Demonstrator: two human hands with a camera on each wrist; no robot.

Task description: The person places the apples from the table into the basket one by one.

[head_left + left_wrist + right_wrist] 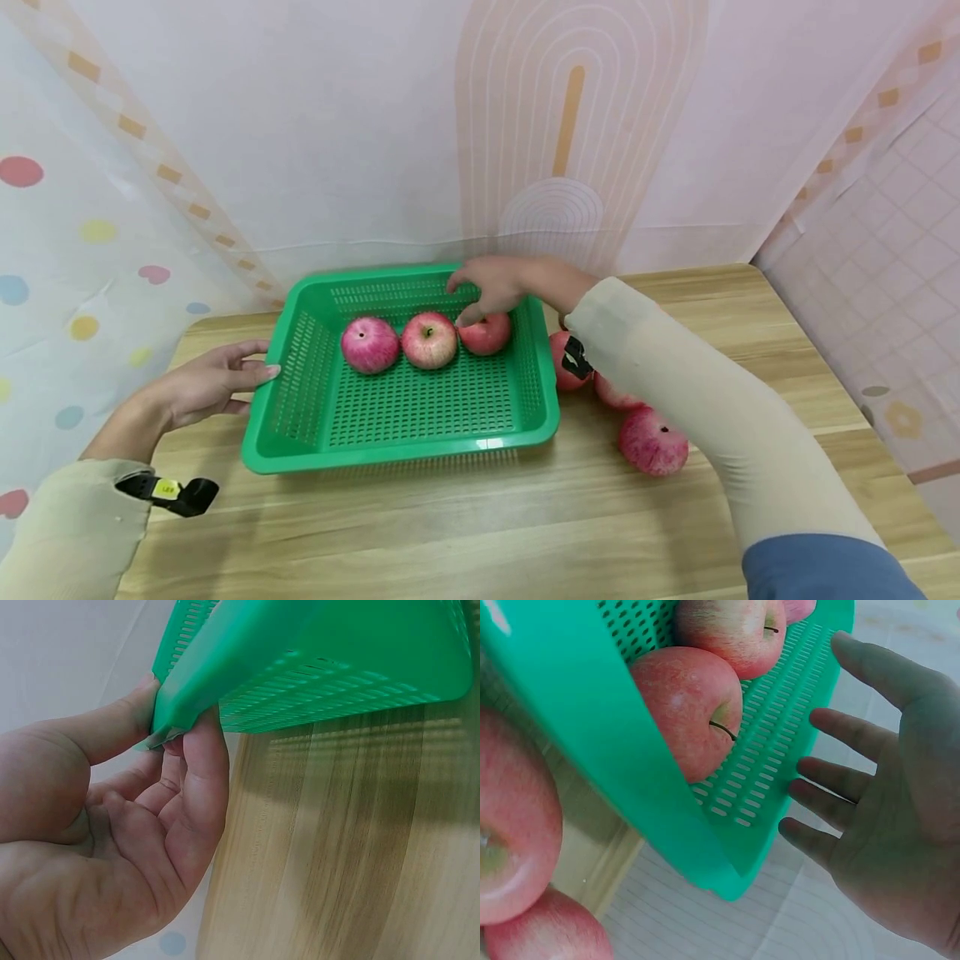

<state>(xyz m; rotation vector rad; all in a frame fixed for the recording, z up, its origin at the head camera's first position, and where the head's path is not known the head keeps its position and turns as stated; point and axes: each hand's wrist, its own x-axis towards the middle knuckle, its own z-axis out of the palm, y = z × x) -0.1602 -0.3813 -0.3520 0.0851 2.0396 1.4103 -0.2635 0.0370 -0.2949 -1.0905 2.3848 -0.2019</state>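
A green plastic basket (420, 454) with slotted walls stands on the table. Inside it, a row of three apples spans the middle: a pinkish-purple apple (371, 345), a paler apple (429, 340) and a red apple (487, 335) at the right. My left hand (213, 385) pinches the basket's left rim, thumb on top and fingers beneath, as the left wrist view shows. Over the back right of the basket is my right hand (495, 287), its fingers spread above the red apple. In the right wrist view that hand (885, 772) holds nothing and is apart from the apples.
Outside the basket's right wall lie several more apples, among them a dark pink apple (653, 441) and a red apple (567, 367) partly behind my right sleeve. The wooden table (450, 533) meets a patterned cloth backdrop (360, 167) at its back edge.
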